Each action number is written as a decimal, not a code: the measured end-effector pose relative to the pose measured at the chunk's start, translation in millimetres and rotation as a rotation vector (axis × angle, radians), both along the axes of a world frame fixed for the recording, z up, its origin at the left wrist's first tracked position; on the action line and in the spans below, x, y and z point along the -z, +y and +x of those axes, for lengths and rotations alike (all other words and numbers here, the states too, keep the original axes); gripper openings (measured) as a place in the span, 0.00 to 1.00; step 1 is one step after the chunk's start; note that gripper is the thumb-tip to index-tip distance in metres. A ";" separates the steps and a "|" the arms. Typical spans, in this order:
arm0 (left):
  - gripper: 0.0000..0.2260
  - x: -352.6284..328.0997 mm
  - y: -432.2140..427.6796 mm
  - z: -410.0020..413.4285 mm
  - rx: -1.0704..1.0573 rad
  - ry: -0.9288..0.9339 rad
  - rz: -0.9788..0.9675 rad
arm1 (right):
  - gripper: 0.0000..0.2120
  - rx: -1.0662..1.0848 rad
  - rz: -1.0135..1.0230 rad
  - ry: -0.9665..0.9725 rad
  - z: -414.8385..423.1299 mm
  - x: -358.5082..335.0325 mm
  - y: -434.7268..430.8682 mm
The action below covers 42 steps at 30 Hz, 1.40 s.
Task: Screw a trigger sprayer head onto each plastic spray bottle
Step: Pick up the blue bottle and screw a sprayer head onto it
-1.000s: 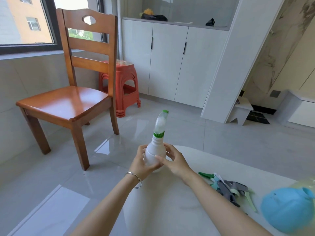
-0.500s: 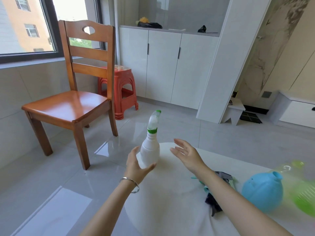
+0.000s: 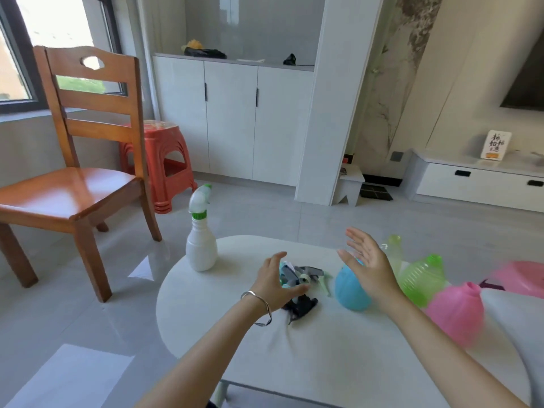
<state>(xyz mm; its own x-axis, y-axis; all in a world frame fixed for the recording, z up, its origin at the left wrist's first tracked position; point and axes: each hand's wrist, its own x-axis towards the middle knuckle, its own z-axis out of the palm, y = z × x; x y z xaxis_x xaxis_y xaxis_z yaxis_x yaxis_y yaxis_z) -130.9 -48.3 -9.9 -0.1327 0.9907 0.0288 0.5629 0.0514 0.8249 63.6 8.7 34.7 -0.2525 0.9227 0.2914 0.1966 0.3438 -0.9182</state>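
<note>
- The white spray bottle (image 3: 201, 248) stands upright at the far left edge of the white oval table (image 3: 191, 307). A white trigger sprayer head with a green collar (image 3: 200, 201) sits on its neck. No hand touches it.
- Right of the white spray bottle and a little nearer the person lies a loose pile of trigger sprayer heads (image 3: 307, 273) in grey, teal and pale green. A black sprayer head (image 3: 301, 304) lies at the pile's near side.
- The left hand (image 3: 275, 282), right of the white spray bottle, is at the pile's left edge with its fingers relaxed and parted and the thumb reaching toward the heads. It grips nothing; I cannot tell if it touches a head. A silver bangle (image 3: 259, 304) circles the wrist.
- The right hand (image 3: 368, 266), farther right of the white spray bottle, is raised with the palm turned left, the fingers straight and spread, holding nothing. It is in front of the blue bottle (image 3: 350, 295), which lies just past the pile with no sprayer on it.
- Beyond the blue bottle, well right of the white spray bottle, come a pale yellowish bottle (image 3: 393, 251), a ribbed green bottle (image 3: 421, 278) and a pink bottle (image 3: 456, 313), all blurred and uncapped.
- Left of the white spray bottle, on the floor, stands a wooden chair (image 3: 73, 187); behind it is a red plastic stool (image 3: 159, 160).
</note>
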 end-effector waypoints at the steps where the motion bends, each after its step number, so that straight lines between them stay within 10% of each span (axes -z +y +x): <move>1: 0.38 1.2 3.8 13.1 0.018 0.002 -0.005 | 0.21 0.035 0.004 0.001 13.7 3.9 -0.4; 24: 0.44 55.0 88.8 127.5 -0.044 0.163 0.013 | 0.24 0.037 -0.389 0.131 74.1 87.7 9.4; 30: 0.37 23.5 70.4 91.3 -0.010 -0.170 0.168 | 0.14 -0.045 -0.381 0.170 59.6 66.3 7.5; 42: 0.38 15.9 -16.2 -68.5 -0.245 -0.191 0.197 | 0.19 -0.057 -0.456 -0.021 -28.0 77.7 14.2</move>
